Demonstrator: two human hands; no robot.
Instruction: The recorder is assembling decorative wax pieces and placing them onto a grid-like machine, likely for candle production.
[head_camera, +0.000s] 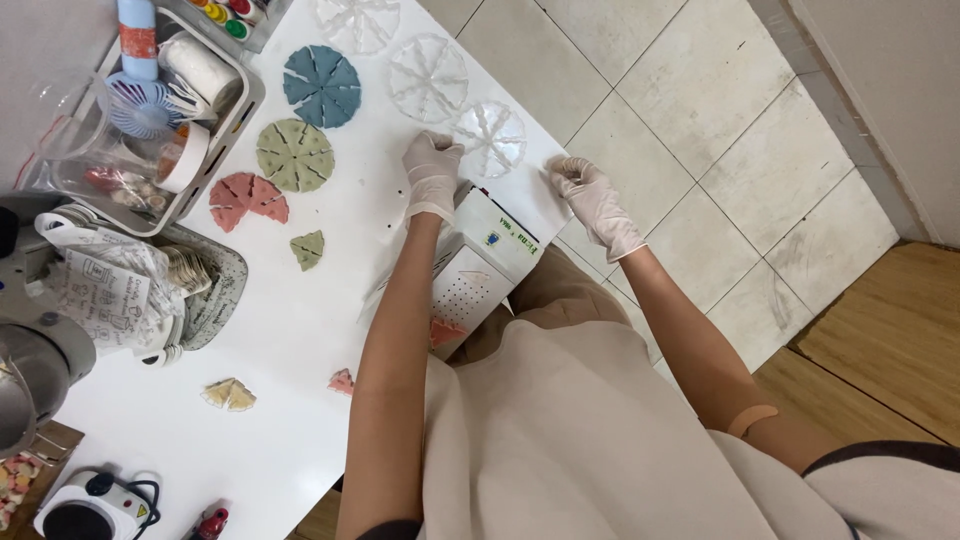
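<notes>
Overhead, surface: a white table (300, 330) held wedge moulds.
Floor: pale tiles (690, 110) at two o'clock.
Left hand (432, 172): curled on clear mould (490, 138).
Right hand (585, 195): fisted, contents unclear.

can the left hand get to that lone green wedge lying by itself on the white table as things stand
Probably yes. The left hand rests by the white machine, and the lone green wedge lies on bare table to its side with nothing between them.
</notes>
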